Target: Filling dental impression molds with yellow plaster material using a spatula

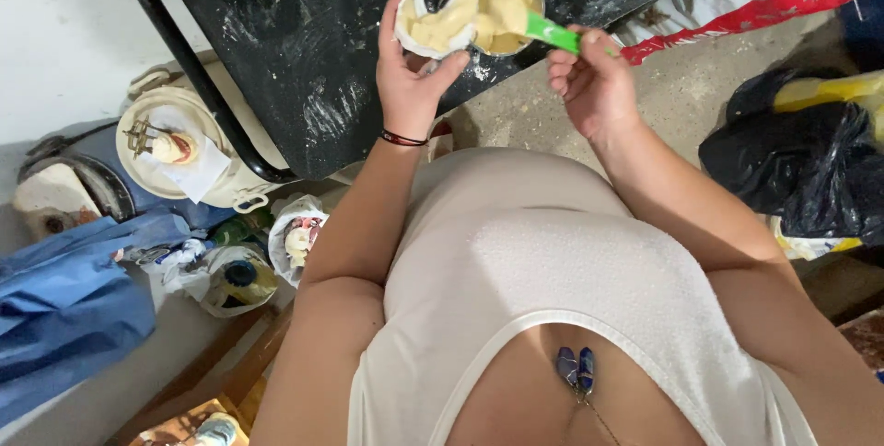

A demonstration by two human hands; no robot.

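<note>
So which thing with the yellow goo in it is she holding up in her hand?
The small white mold, gripped in the left hand. The round cup of yellow mix sits on the black table instead, with the green spatula reaching into it.

A: Light even, soft, moderately bright. No hard shadows; source cannot be told.

B: Glare?

A: Dull sheen on the black tabletop (304, 69) and on the black bag (792, 170) at right. White top (571, 271) reads bright, slightly washed at centre.

B: Focus?

A: Centre fairly sharp. Right hand (594, 87) a touch soft. Lower corners darker and blurred.

B: Distortion?

A: Wide-angle stretch; the tabletop's edge bows, and the blue cloth (74, 308) at left looks pulled outward.
</note>
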